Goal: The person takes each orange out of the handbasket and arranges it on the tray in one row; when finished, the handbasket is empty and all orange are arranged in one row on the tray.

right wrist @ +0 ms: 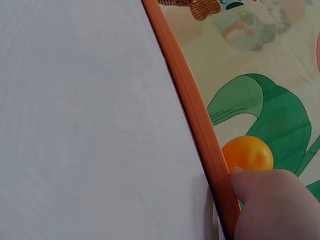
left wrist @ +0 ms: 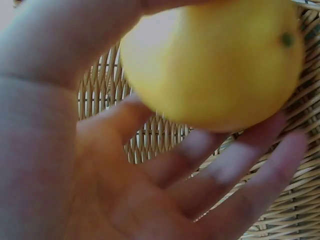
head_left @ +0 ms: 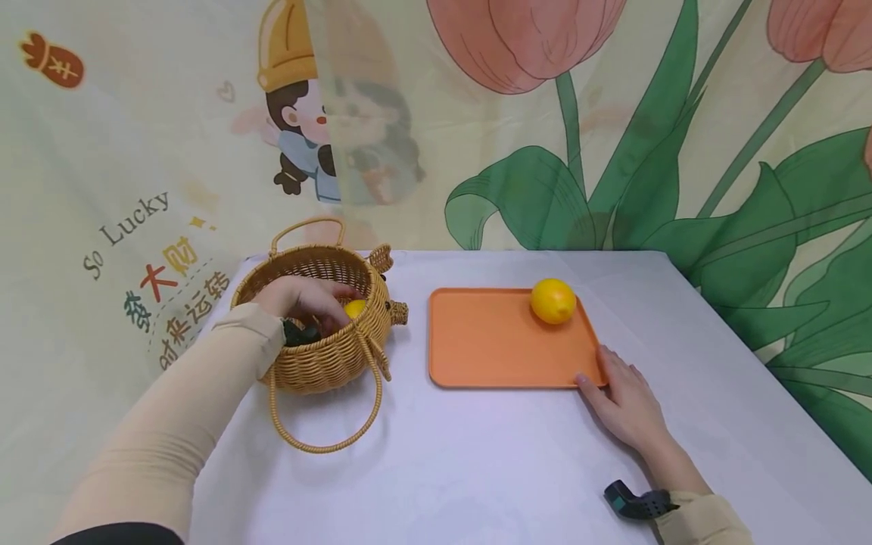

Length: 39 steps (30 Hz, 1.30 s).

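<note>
While the left hand (head_left: pixel 306 294) is down inside the wicker basket (head_left: pixel 327 367), left of the orange tray (head_left: pixel 490 341), its thumb and fingers are curved about a lemon (left wrist: pixel 210 65), grasping it. To raise the fruit well, I would keep the fingertips beneath its belly and the thumb over its top, then lift straight up until it clears the rim before swinging toward the tray; cutting across early could catch the basket's side.

Its dark stem spot points right in the left wrist view, toward the fingertip side, and the long axis probably runs that way; how that lies relative to the tray I cannot tell.

At the tray's far right corner rests a second lemon (head_left: pixel 553 301), its nub aimed toward the near right, so the long axis looks slanted and foreshortened.

Against the tray's near right corner, the right hand (head_left: pixel 630 405) touches with fingers loosely extended along the side and thumb on the near rim. Light pressure there should be enough to steady it.
</note>
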Each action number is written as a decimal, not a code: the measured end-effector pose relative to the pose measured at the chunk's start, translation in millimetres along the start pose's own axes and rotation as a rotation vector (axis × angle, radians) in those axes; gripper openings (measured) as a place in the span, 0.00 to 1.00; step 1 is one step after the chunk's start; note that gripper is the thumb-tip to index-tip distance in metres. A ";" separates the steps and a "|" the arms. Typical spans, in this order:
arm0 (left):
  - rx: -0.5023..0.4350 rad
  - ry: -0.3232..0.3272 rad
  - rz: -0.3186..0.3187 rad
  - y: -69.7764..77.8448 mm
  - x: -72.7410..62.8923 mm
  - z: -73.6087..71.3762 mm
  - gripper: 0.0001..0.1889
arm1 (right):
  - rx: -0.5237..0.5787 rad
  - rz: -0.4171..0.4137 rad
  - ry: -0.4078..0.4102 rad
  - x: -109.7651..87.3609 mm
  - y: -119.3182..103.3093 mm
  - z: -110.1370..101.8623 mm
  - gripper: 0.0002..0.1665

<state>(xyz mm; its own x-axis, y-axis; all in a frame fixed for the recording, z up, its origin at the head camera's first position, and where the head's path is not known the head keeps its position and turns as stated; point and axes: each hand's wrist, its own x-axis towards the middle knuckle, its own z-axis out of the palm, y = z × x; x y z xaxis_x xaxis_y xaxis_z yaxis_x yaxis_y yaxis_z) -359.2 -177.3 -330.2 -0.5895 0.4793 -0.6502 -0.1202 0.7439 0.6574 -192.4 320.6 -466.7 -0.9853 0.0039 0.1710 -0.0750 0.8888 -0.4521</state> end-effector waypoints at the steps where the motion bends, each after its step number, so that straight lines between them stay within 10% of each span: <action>1: 0.001 0.018 0.013 -0.3 0.5 -0.4 0.44 | 0.001 0.002 -0.003 -0.1 -0.1 0.0 0.51; 15: 0.152 0.312 0.129 2.4 4.2 -7.5 0.40 | 0.002 -0.017 0.005 1.1 0.7 -2.5 0.50; 39: 0.169 0.313 0.131 0.1 5.0 -6.6 0.38 | 0.006 -0.009 -0.002 0.6 -0.9 -2.6 0.50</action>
<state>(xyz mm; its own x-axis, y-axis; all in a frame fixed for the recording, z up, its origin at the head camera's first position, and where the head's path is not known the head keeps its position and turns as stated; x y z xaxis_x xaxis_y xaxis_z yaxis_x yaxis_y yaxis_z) -367.4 -177.9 -330.8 -0.8100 0.4294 -0.3993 0.0905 0.7643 0.6385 -192.4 321.0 -463.9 -0.9848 -0.0049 0.1736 -0.0847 0.8862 -0.4555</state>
